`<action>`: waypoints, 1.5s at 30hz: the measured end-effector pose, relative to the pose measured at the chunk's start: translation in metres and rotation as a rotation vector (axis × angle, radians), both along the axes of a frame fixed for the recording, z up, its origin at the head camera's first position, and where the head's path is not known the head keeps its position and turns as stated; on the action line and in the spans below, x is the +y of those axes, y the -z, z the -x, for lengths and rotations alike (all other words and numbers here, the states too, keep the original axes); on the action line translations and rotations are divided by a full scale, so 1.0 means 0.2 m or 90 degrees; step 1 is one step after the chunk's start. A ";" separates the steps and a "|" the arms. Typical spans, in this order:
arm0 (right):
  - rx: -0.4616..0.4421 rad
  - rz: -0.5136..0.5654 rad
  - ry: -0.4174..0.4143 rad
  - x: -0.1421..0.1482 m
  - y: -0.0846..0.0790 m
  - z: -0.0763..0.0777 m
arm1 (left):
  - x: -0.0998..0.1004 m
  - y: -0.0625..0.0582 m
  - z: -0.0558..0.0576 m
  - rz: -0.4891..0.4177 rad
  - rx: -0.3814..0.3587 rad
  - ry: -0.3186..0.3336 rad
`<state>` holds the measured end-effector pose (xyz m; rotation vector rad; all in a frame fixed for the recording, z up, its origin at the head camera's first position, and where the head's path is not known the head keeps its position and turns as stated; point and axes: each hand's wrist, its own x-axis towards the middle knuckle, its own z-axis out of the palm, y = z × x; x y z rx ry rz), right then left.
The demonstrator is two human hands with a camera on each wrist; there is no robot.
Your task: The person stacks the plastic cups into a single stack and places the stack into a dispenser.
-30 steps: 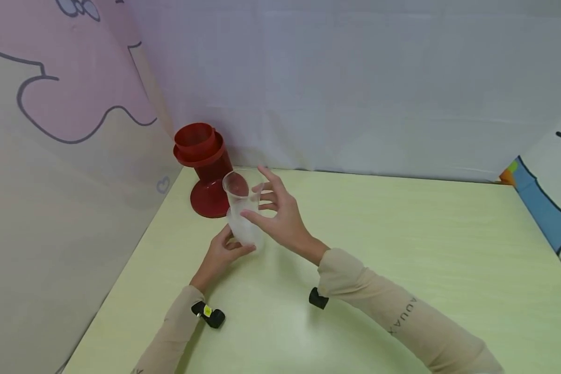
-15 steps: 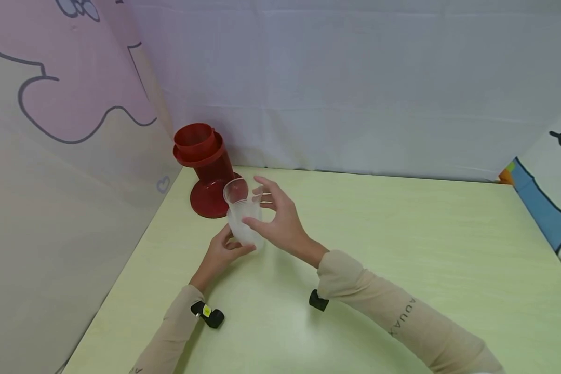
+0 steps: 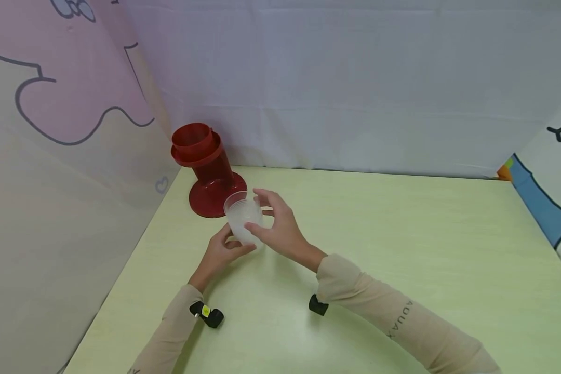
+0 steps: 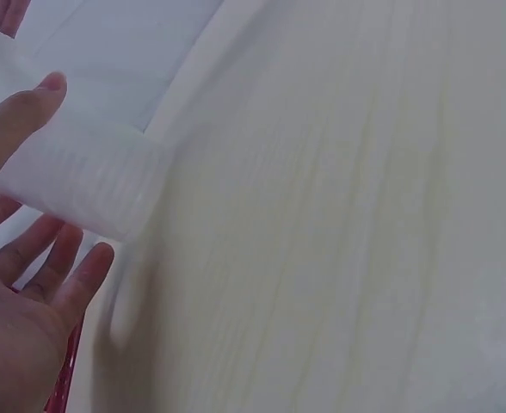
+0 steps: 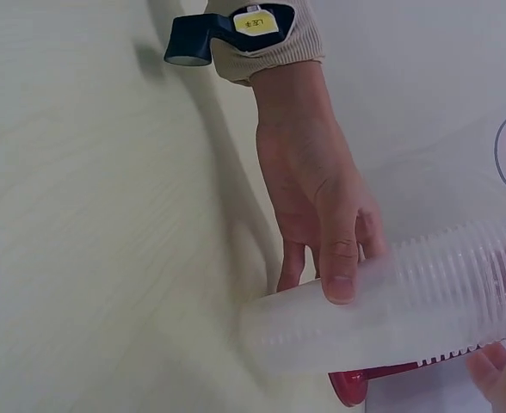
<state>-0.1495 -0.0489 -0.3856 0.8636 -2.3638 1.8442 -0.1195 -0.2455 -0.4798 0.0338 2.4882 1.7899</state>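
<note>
A tall stack of translucent plastic cups stands slightly tilted between both hands in the head view. My left hand grips it low down, thumb on one side and fingers on the other; the left wrist view shows the stack's ribbed lower part inside that grip. Higher up, my right hand holds the top cup near the rim, its thumb in front and fingers behind. In the right wrist view, many closely nested rims show, with the right fingertips at the edge of the picture.
Just behind the stack is a red stand with a wide round base and an open, cup-shaped top. The pale wood-grain table extends to the right. A white cloth hangs along its back edge, and printed cloth lines the left.
My right hand has moved down, lowering a clear cup into the top of the stack until their rims nearly meet. The left hand has kept its grip in place.
</note>
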 end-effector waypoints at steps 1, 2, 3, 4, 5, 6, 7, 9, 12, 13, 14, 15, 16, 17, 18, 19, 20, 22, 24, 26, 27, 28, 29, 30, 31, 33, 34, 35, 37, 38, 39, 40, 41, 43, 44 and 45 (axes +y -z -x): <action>-0.005 -0.003 -0.002 0.00 0.00 0.00 | 0.00 0.00 0.00 0.001 0.001 -0.001; -0.009 -0.007 -0.005 0.00 0.01 0.00 | 0.00 0.00 0.00 0.001 0.003 -0.001; -0.012 -0.013 -0.007 0.00 0.02 -0.01 | 0.00 -0.01 0.00 -0.002 0.005 0.000; -0.016 -0.019 -0.008 0.01 0.02 -0.01 | 0.00 -0.01 0.00 -0.001 0.011 0.004; -0.018 -0.025 -0.009 0.01 0.03 -0.01 | 0.00 -0.01 0.00 -0.001 0.015 0.007; -0.020 -0.027 -0.010 0.01 0.04 -0.01 | 0.00 -0.01 0.00 -0.003 0.018 0.008; -0.023 -0.027 -0.013 0.01 0.05 -0.01 | 0.00 -0.02 0.00 -0.003 0.023 0.010; -0.027 -0.023 -0.017 0.01 0.06 -0.01 | 0.00 -0.03 0.00 -0.002 0.030 0.009; -0.035 -0.009 -0.019 0.01 0.08 -0.01 | 0.01 -0.06 -0.01 -0.001 0.030 0.003; -0.039 -0.005 -0.020 0.01 0.09 0.00 | 0.01 -0.07 -0.02 -0.004 0.029 0.003; -0.043 -0.002 -0.020 0.01 0.09 0.00 | 0.02 -0.10 -0.02 -0.007 0.027 0.002; -0.044 0.001 -0.019 0.01 0.10 0.00 | 0.03 -0.12 -0.03 -0.010 0.025 0.002; -0.045 0.004 -0.020 0.01 0.10 0.00 | 0.03 -0.14 -0.04 -0.013 0.026 0.003; -0.044 0.009 -0.021 0.01 0.09 0.00 | 0.04 -0.17 -0.04 -0.017 0.025 0.002; -0.040 0.018 -0.024 0.01 0.09 -0.01 | 0.05 -0.19 -0.05 -0.020 0.028 0.001; -0.034 0.027 -0.028 0.02 0.07 -0.02 | 0.05 -0.20 -0.06 -0.022 0.034 0.000; -0.028 0.036 -0.030 0.02 0.05 -0.03 | 0.05 -0.21 -0.06 -0.021 0.041 -0.002; -0.015 0.046 -0.033 0.03 0.00 -0.05 | 0.05 -0.20 -0.05 -0.024 0.046 -0.008; -0.014 0.052 -0.034 0.03 -0.05 -0.07 | 0.04 -0.17 -0.04 -0.024 0.049 -0.013; -0.026 0.050 -0.033 0.04 -0.07 -0.09 | 0.03 -0.14 -0.02 -0.023 0.051 -0.019; -0.037 0.047 -0.032 0.04 -0.08 -0.09 | 0.03 -0.12 -0.02 -0.022 0.048 -0.024; -0.048 0.045 -0.032 0.05 -0.09 -0.10 | 0.03 -0.11 -0.02 -0.018 0.051 -0.026; -0.060 0.044 -0.033 0.05 -0.09 -0.10 | 0.03 -0.11 -0.02 -0.016 0.056 -0.029; -0.071 0.045 -0.034 0.05 -0.09 -0.10 | 0.03 -0.11 -0.02 -0.015 0.061 -0.030; -0.080 0.046 -0.033 0.05 -0.09 -0.11 | 0.03 -0.11 -0.02 -0.013 0.064 -0.032; -0.093 0.048 -0.033 0.05 -0.10 -0.11 | 0.03 -0.12 -0.03 -0.010 0.074 -0.033; -0.096 0.049 -0.033 0.05 -0.10 -0.11 | 0.04 -0.12 -0.03 -0.009 0.077 -0.032; -0.099 0.053 -0.032 0.05 -0.10 -0.11 | 0.04 -0.13 -0.03 -0.009 0.080 -0.030; -0.101 0.053 -0.030 0.06 -0.10 -0.11 | 0.04 -0.14 -0.03 -0.004 0.083 -0.027; -0.101 0.053 -0.029 0.06 -0.10 -0.12 | 0.04 -0.15 -0.03 -0.001 0.084 -0.024; -0.102 0.052 -0.028 0.06 -0.10 -0.12 | 0.04 -0.15 -0.03 0.003 0.084 -0.021; -0.104 0.050 -0.028 0.06 -0.10 -0.12 | 0.04 -0.16 -0.03 0.007 0.086 -0.019; -0.105 0.048 -0.028 0.06 -0.10 -0.12 | 0.04 -0.17 -0.03 0.011 0.087 -0.016; -0.106 0.044 -0.029 0.07 -0.10 -0.12 | 0.04 -0.17 -0.04 0.016 0.088 -0.015; -0.107 0.043 -0.030 0.07 -0.10 -0.12 | 0.04 -0.18 -0.04 0.018 0.088 -0.014; -0.108 0.043 -0.032 0.07 -0.10 -0.12 | 0.04 -0.18 -0.04 0.020 0.088 -0.016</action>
